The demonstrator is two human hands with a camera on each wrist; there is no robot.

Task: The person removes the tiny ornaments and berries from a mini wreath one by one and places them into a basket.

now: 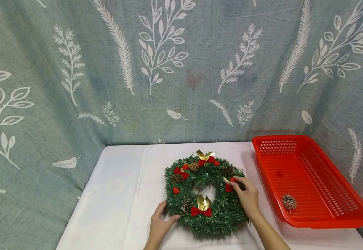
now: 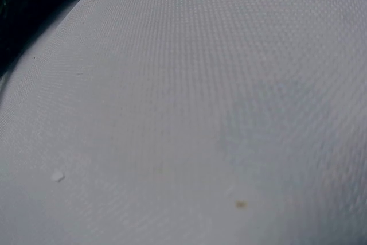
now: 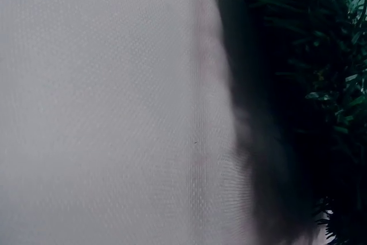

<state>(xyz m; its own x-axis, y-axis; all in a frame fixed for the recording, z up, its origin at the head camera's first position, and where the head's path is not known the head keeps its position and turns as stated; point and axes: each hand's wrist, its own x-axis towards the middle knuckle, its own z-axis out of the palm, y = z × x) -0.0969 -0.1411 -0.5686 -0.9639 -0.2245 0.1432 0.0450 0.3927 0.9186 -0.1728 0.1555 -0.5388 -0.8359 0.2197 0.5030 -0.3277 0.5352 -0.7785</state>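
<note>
A green wreath (image 1: 225, 208) lies flat on the white cloth, decorated with pine cones, red berries and red-and-gold bows. At its lower left edge, my left hand (image 1: 159, 225) holds the rim between thumb and fingers. Over the right side of the ring, my right hand (image 1: 248, 196) pinches a red bow (image 1: 229, 188) with a gold ribbon, partly hidden by the fingers. Another bow (image 1: 201, 211) sits at the front of the ring. Green bristles (image 3: 327, 84) fill the right of the right wrist view; neither wrist view shows a hand.
To the right stands a red plastic basket (image 1: 322, 224) with perforated walls, holding a pine cone (image 1: 289, 202) and a small red berry (image 1: 280, 173). White cloth (image 1: 118, 194) covers the table. A grey-green leaf-patterned curtain (image 1: 200, 114) hangs behind and at both sides.
</note>
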